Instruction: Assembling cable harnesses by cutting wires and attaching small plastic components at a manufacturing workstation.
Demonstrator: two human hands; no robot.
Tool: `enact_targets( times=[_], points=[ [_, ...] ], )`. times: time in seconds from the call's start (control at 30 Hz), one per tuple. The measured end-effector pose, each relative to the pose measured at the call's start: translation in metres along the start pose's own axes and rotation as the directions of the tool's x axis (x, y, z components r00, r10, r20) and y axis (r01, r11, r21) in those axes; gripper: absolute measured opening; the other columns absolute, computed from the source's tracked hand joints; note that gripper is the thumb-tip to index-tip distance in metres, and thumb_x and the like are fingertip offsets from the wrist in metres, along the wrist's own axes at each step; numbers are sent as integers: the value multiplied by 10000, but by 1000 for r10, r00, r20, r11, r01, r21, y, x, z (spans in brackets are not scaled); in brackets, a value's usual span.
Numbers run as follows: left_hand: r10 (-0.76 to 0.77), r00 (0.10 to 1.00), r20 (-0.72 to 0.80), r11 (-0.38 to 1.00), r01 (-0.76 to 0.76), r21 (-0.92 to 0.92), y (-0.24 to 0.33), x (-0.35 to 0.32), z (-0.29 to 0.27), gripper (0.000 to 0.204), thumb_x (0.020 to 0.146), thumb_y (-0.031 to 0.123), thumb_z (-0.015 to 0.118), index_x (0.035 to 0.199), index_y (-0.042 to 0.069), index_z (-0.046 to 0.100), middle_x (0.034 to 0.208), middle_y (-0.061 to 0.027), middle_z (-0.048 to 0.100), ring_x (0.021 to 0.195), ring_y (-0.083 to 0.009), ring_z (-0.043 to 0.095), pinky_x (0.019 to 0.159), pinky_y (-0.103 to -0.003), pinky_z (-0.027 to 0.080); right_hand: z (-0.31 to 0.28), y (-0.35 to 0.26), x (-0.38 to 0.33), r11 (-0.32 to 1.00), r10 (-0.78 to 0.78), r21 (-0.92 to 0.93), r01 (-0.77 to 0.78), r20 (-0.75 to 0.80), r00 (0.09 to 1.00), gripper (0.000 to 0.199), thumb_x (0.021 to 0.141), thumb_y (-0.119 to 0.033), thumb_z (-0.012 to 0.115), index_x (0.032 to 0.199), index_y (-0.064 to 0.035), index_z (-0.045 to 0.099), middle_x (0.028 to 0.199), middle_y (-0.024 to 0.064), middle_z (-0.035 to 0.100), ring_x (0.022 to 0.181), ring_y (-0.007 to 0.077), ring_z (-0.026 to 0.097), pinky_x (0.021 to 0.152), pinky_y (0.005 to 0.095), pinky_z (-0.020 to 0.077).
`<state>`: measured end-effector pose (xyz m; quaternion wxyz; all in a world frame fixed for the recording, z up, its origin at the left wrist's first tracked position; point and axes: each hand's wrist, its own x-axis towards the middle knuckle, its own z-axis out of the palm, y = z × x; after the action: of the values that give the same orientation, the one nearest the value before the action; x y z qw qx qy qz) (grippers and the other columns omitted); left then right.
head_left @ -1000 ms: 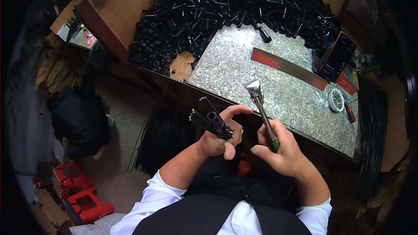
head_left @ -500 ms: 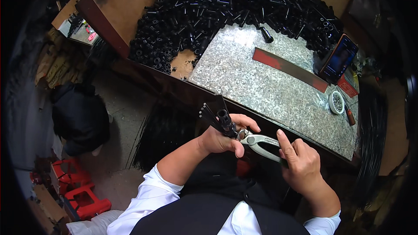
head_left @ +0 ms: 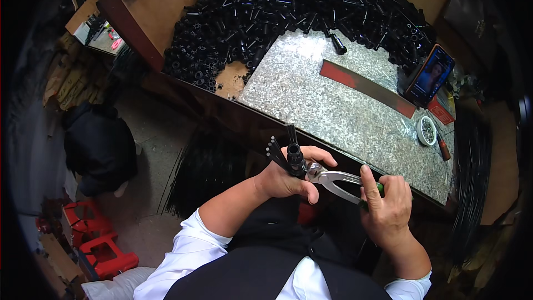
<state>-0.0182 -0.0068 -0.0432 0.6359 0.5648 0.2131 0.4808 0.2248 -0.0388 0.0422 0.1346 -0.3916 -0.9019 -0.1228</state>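
Observation:
Near the table's front edge, my left hand [head_left: 282, 182] is wrapped round a black tubular part with thin black rods [head_left: 295, 159], which looks like an umbrella frame. Several rods fan out past its hollow upper end, and their tips look pale. My right hand [head_left: 387, 206] grips the green handles of silver end-cutting pliers [head_left: 340, 178], index finger stretched forward. The pliers' head meets the black part beside my left thumb; whether the jaws bite on anything is hard to see.
Black tubes and fittings [head_left: 288, 0] are heaped behind the stone-patterned tabletop [head_left: 316, 100]. On it lie a red-brown bar [head_left: 366, 89], a white bowl of small metal pieces [head_left: 426, 131] and a screwdriver [head_left: 444, 149]. A phone [head_left: 430, 75] leans at the right; red stools [head_left: 97, 239] stand lower left.
Both hands, the black part and the pliers have shifted slightly to the right. The pliers' handles have tilted, and a green grip now shows beside my right index finger.

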Motion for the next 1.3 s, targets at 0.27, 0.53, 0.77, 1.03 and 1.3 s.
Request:
enact_targets(
  times=[0.27, 0.53, 0.77, 1.03, 1.3],
  points=[
    [-70, 997, -40, 998, 70, -4, 7, 0, 9, 688, 561, 191, 922, 1118, 4, 564, 849, -2, 621, 749, -48, 576, 670, -208, 488, -7, 3, 2, 998, -22, -65, 20, -27, 999, 648, 692, -8, 661, 1318, -109, 529, 774, 89, 453, 678, 246, 484, 578, 370, 384],
    [-68, 997, -46, 996, 70, 57, -1, -3, 11, 695, 563, 198, 924, 1114, 10, 546, 769, 27, 597, 690, -23, 533, 598, -194, 434, -16, 4, 2, 996, -22, 88, 13, 105, 994, 681, 661, 33, 643, 1322, -83, 527, 706, 87, 432, 605, 238, 481, 518, 360, 394],
    [1, 999, -51, 992, 6, 129, -1, -1, 9, 720, 557, 204, 926, 1131, 10, 538, 720, 48, 557, 656, -11, 483, 577, -187, 393, -18, 3, 3, 982, 36, 174, -69, 185, 982, 694, 670, 44, 638, 1340, -80, 503, 720, 99, 449, 619, 253, 490, 540, 370, 404],
    [54, 999, 5, 993, -54, 106, -3, 2, -1, 785, 540, 405, 871, 1121, -16, 551, 710, 58, 546, 651, -17, 472, 591, -204, 391, -24, 12, 2, 992, -23, 126, 13, 76, 997, 679, 696, -43, 710, 1339, -131, 513, 763, 75, 450, 661, 233, 482, 565, 344, 399],
    [-28, 999, -40, 987, 34, 155, 0, 3, 14, 866, 510, 547, 841, 1105, -14, 556, 611, 90, 456, 590, -10, 414, 549, -196, 318, -30, 10, -8, 997, -80, 23, 79, 87, 993, 635, 709, -27, 650, 1322, -154, 547, 685, 47, 411, 570, 187, 458, 468, 311, 365]
  ],
)
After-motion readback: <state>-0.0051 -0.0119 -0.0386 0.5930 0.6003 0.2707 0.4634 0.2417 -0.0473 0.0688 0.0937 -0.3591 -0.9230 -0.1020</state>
